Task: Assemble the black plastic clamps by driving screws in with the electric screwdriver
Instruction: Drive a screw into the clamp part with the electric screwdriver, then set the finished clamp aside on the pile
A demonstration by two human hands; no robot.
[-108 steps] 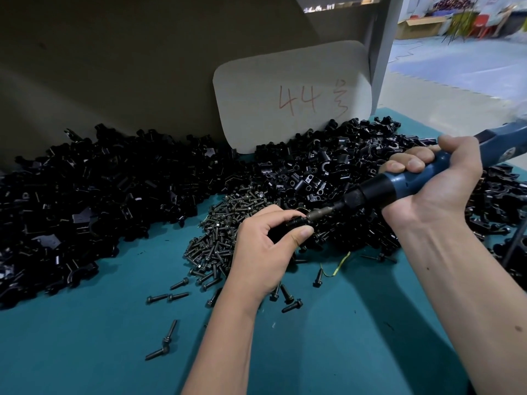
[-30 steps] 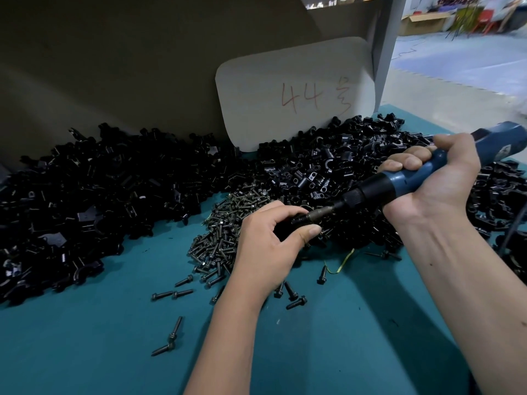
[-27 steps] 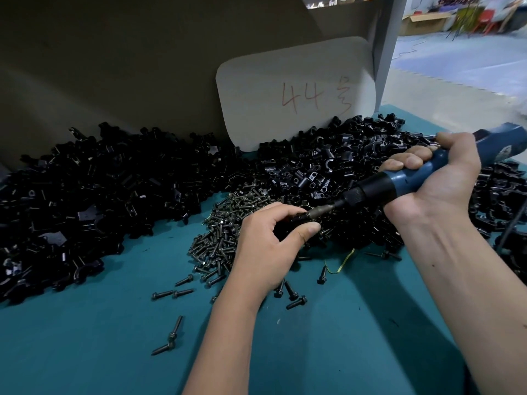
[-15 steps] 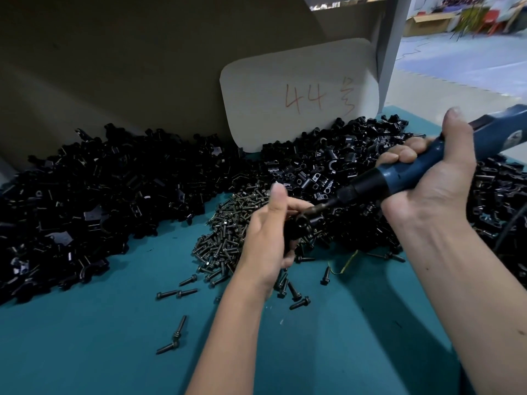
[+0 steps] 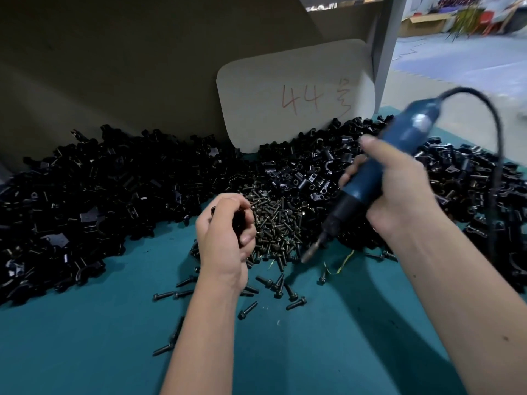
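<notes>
Lifting the blue electric screwdriver (image 5: 379,178) off the small black plastic clamp (image 5: 238,222).
Right hand (image 5: 396,192) grip now tilts the tool steeply, tip above bench (image 5: 85,337) screws; left hand (image 5: 225,240) curls around the clamp.

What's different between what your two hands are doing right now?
The right hand grips the blue electric screwdriver, its bit pointing down, clear of any part. The left hand curls around a small black clamp, far smaller than the tool. Both hover over the screw pile.
</notes>
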